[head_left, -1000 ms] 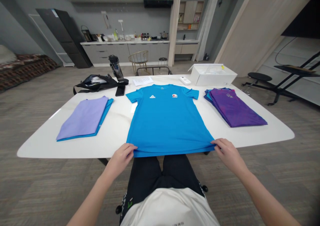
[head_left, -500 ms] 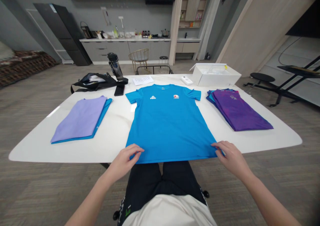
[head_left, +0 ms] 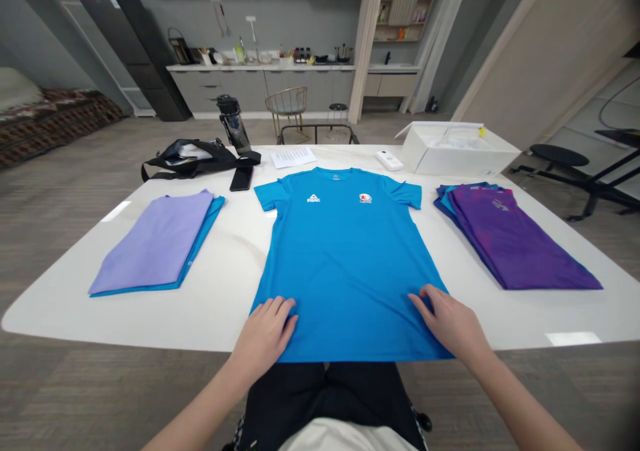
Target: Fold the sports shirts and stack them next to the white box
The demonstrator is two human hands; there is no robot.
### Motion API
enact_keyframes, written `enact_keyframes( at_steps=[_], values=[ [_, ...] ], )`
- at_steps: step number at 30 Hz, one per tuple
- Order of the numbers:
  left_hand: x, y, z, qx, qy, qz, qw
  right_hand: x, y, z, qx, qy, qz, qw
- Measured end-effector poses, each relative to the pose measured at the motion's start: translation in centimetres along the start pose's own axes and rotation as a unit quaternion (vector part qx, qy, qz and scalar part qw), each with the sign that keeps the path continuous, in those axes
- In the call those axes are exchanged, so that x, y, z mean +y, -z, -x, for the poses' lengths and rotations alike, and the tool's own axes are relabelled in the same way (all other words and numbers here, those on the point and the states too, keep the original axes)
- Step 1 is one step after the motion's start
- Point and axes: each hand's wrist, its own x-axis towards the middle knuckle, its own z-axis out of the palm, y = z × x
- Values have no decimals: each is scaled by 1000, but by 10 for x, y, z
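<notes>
A blue short-sleeved T-shirt (head_left: pixel 345 264) lies spread flat, front up, its collar away from me and its hem at the table's near edge. A white logo and a round emblem mark its chest. My left hand (head_left: pixel 270 328) rests on the shirt's lower left side, fingers bent and thumb apart from them. On the lower right side, my right hand (head_left: pixel 450 318) touches the fabric with thumb and forefinger spread. Faint wrinkles run across the cloth between the hands. Neither hand visibly grips the cloth.
Left on the white table (head_left: pixel 235 258) are folded lilac and blue garments (head_left: pixel 155 244); right, a folded purple stack (head_left: pixel 520 238). Farther back are a black bag (head_left: pixel 195 158), a bottle (head_left: pixel 233 124), a phone (head_left: pixel 242 178), a paper sheet (head_left: pixel 293 157), a white device (head_left: pixel 389 160) and a white box (head_left: pixel 460 154).
Both hands have moved from the shirt's lower corners farther onto its cloth, the right one also inward. Slight wrinkles now show in the lower part. The view has shifted nearer to the table.
</notes>
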Motion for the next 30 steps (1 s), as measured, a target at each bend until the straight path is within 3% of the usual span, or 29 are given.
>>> enact_keyframes(
  at_steps=[2, 4, 8, 13, 17, 20, 23, 26, 30],
  values=[
    [-6, 8, -9, 3, -3, 39, 999, 3, 5, -11, -3, -17, 0, 1000],
    [-20, 16, -38, 25, 8, 71, 997, 6, 8, -39, 5, -14, -13, 1000],
    [-66, 23, -137, 73, 64, 56, 994, 10, 1, -131, 30, 6, -47, 998],
    [-104, 4, -265, 29, 177, -18, 984, -2, -20, -250, 49, 5, -25, 999],
    [-116, -22, -331, -20, 263, 0, 965, -19, -36, -313, 30, -42, -32, 998],
    [-135, -41, -354, -31, 350, 17, 936, -13, -47, -340, 6, -164, -58, 985],
    [-159, -57, -357, -34, 402, 17, 915, 12, -55, -354, -34, -269, -76, 960],
    [-178, -65, -354, -32, 422, 2, 906, 37, -60, -360, -46, -307, -70, 948],
    [-189, -62, -359, -53, 475, -18, 878, 55, -61, -368, -50, -329, -55, 941]
  ],
)
